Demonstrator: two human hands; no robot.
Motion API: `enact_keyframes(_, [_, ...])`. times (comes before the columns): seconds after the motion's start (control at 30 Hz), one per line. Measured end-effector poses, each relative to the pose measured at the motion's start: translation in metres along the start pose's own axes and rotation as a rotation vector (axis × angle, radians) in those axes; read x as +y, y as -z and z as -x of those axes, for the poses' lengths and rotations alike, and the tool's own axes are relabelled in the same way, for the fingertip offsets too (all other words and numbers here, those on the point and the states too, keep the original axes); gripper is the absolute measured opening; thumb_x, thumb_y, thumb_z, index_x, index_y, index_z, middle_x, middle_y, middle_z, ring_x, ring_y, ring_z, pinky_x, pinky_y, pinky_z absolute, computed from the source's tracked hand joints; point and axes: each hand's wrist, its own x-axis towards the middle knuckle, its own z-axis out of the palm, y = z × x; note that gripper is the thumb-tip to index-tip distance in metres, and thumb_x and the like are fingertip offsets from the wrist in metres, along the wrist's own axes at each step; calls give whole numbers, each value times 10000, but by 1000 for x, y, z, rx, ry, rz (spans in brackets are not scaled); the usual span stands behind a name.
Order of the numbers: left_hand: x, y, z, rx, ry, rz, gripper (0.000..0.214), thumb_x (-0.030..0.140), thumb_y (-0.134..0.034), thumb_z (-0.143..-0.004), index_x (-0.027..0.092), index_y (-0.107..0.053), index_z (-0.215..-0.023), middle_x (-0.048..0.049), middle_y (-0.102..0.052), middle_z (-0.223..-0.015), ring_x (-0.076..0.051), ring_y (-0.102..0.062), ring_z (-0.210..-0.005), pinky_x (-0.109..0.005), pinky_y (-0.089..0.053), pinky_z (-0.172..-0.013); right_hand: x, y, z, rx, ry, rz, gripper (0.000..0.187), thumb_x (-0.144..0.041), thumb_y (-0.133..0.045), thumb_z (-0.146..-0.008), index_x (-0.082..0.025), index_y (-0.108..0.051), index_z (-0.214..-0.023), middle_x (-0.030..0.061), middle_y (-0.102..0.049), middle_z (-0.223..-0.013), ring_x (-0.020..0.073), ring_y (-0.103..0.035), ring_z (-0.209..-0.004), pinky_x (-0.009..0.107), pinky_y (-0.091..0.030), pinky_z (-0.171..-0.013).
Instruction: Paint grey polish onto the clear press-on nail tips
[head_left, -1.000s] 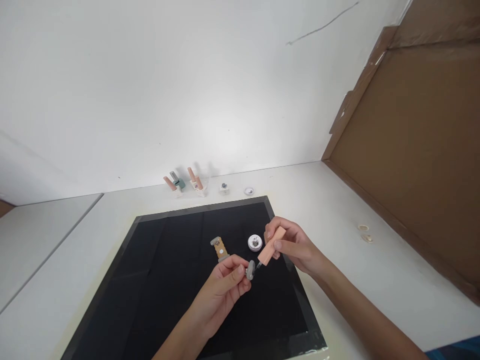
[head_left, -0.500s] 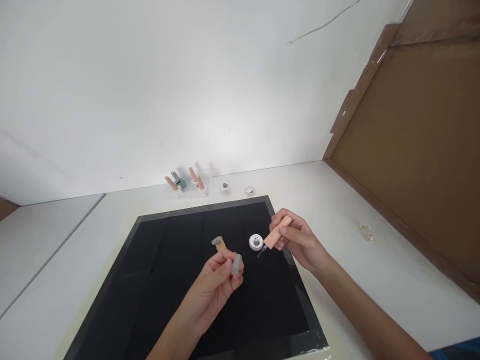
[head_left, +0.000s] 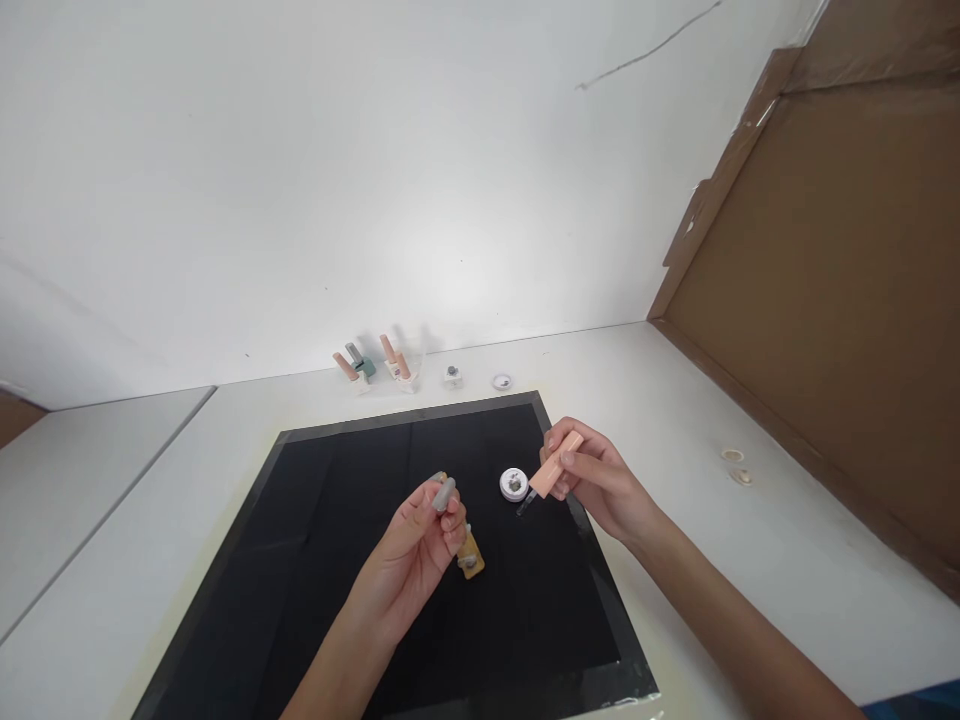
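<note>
Pinched between the thumb and fingers of my left hand (head_left: 416,550) is a small grey false nail (head_left: 445,495). Partly behind that hand, a yellowish stand (head_left: 472,556) with a greyish piece on its lower end lies on the black mat (head_left: 360,520). My right hand (head_left: 600,480) grips the peach cap of a nail polish brush (head_left: 556,465), its bristles pointing down and left. Just left of the brush sits a round white jar (head_left: 514,485) with greyish contents. Brush and false nail are apart.
Several nail polish bottles (head_left: 403,375) with peach and grey caps stand along the wall. Beside them are a small clear pot (head_left: 452,375) and a white lid (head_left: 502,382). Two small beige discs (head_left: 741,478) lie at right, near a brown cardboard panel (head_left: 825,280).
My left hand has moved up and left with the false nail, which is now tilted. More of the yellowish stand's lower end shows. My right hand and the brush have stayed nearly still.
</note>
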Motion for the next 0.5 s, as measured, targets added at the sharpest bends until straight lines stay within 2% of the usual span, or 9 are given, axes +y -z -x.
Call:
enact_keyframes(0.23, [-1, 2, 2, 61, -28, -338, 112, 249, -728, -723, 159, -668, -752, 11, -579, -665, -70, -505, -597, -174, -434, -595, 0, 4, 0, -51, 27, 1, 139, -280, -664, -787, -173, -578, -807, -34, -502, -598, 83, -455, -508, 216, -373, -505])
enact_keyframes(0.37, [-3, 0, 3, 67, -46, -448, 127, 279, -729, -718, 164, -676, -734, 17, -574, -650, -72, -489, -599, -180, -407, -594, 0, 4, 1, -127, 63, -12, 129, -274, -661, -801, -176, -578, -816, -32, -502, -600, 82, -451, -520, 211, -366, -512])
enact_keyframes(0.5, [-5, -5, 4, 71, -40, -515, 150, 305, -734, -706, 167, -675, -710, 16, -567, -652, -81, -484, -596, -200, -396, -591, 1, 1, 3, -150, 71, -8, 126, -271, -662, -804, -182, -579, -839, -35, -496, -611, 79, -449, -520, 212, -361, -517])
